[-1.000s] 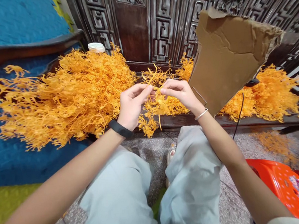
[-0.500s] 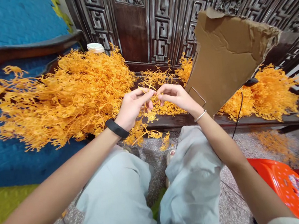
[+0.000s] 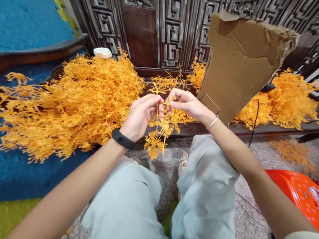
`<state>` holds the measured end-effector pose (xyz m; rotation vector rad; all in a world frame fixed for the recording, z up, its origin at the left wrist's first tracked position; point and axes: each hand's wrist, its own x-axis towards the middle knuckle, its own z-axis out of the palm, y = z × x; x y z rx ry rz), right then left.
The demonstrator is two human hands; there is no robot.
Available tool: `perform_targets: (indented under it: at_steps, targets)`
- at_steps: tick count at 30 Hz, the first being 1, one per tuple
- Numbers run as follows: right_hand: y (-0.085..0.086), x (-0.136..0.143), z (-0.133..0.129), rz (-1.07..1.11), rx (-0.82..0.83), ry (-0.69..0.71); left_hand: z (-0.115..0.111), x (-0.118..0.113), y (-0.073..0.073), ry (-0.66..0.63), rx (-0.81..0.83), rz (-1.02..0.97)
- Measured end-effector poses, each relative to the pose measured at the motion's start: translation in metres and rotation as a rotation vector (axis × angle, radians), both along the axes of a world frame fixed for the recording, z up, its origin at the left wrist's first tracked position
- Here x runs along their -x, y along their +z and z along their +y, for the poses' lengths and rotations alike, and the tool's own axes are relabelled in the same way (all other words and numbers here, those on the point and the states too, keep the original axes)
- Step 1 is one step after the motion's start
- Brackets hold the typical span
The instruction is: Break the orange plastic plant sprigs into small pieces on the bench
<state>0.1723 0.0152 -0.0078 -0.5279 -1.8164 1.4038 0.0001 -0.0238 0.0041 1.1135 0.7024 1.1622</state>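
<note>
The left hand (image 3: pixel 138 116) and right hand (image 3: pixel 188 103) pinched an orange sprig (image 3: pixel 164 127) between them near the tabletop (image 3: pixel 189 128); it looked light, springy and easily snapped, likely best held by its thicker stem (image 3: pixel 164 145).

Speckled flr (image 3: pixel 245 201), carved dk wood panels (image 3: pixel 141 33) behind.

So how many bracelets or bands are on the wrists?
2. A black band is on the wrist of the left hand, and a thin silvery bracelet on the wrist of the right hand. The sleeve could hide more.
</note>
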Motion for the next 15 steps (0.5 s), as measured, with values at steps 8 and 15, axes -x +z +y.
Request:
perform_targets:
  at_steps: [8, 15]
  targets:
    - [0.002, 0.008, -0.003, 0.125, 0.016, 0.229, -0.004, -0.003, 0.012, -0.168, 0.219, -0.176]
    - [0.0, 0.011, -0.008, 0.174, 0.123, 0.325, -0.001, 0.0, 0.009, -0.332, 0.195, -0.158]
